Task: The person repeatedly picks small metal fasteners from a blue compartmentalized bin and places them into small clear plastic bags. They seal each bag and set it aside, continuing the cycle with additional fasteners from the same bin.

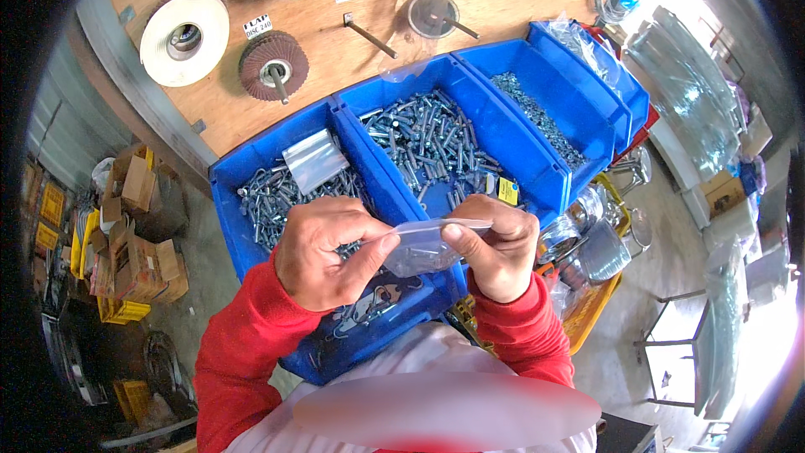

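A worker wears bright red long sleeves point(243, 335), creased along the forearms and reaching the wrists, with a pale, whitish garment point(411, 354) across the torso, blurred lower down; both hands point(327, 243) are bare to the cuffs point(289, 294).

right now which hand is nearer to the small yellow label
Right. The right hand is just below the yellow label in the picture; the left hand is farther off, down and to the label's left.
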Available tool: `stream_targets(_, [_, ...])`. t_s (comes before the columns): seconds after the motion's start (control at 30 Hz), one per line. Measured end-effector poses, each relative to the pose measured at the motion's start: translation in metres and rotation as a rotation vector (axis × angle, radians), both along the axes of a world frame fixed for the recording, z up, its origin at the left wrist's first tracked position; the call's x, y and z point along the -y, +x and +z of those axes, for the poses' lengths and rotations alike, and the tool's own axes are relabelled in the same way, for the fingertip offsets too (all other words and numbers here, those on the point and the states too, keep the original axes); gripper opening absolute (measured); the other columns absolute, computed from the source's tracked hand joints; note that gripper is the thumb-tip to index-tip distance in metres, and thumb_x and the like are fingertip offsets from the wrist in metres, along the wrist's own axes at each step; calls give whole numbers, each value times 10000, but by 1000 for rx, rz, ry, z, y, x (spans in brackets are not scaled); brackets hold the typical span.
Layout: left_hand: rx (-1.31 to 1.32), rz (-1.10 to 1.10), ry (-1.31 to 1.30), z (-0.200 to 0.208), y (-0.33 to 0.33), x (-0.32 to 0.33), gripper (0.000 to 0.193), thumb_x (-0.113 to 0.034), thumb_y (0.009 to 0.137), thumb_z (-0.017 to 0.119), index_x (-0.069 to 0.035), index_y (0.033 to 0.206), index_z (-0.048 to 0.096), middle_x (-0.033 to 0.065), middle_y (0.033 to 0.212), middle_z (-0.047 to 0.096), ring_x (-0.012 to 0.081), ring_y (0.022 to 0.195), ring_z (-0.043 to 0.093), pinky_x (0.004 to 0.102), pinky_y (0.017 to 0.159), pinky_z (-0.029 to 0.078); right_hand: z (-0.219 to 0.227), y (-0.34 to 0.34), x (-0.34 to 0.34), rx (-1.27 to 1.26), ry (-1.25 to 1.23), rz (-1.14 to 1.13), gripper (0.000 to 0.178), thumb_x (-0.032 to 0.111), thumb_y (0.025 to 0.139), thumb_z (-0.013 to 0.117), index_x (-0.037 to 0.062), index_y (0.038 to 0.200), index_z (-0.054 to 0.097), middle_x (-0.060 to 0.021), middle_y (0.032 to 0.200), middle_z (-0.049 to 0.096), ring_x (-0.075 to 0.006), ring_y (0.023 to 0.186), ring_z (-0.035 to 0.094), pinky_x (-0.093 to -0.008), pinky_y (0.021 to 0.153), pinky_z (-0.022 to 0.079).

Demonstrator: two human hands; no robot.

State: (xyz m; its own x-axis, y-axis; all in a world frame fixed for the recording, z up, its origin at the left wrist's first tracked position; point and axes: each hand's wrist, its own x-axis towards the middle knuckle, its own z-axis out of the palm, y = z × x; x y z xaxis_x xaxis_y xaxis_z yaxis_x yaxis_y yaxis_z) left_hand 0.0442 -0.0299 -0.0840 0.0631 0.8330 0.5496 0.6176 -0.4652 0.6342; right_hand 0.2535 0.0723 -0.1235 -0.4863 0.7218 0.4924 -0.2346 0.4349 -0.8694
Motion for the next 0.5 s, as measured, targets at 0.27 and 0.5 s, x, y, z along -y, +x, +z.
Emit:
stream_targets(0.27, [147, -67, 19, -13, -6, -11, 101, -84, 886, 718, -2, 837, 748, 133, 729, 709, 253, 639, 680, 336, 602, 521, -1, 11, -3, -72, -56, 19, 112, 73, 895, 787, -23, 844, 762, -95, 776, 723, -134, 664, 636, -280, 600, 461])
stream_targets(0.5, [55, -293, 38, -24, -5, -15, 232, -230, 890, 721, -10, 959, 754, 138, 850, 745, 281, 747, 716, 402, 746, 557, 18, 49, 0, 132, 66, 84, 115, 97, 914, 763, -9, 870, 768, -118, 778, 728, -200, 694, 691, -325, 647, 522])
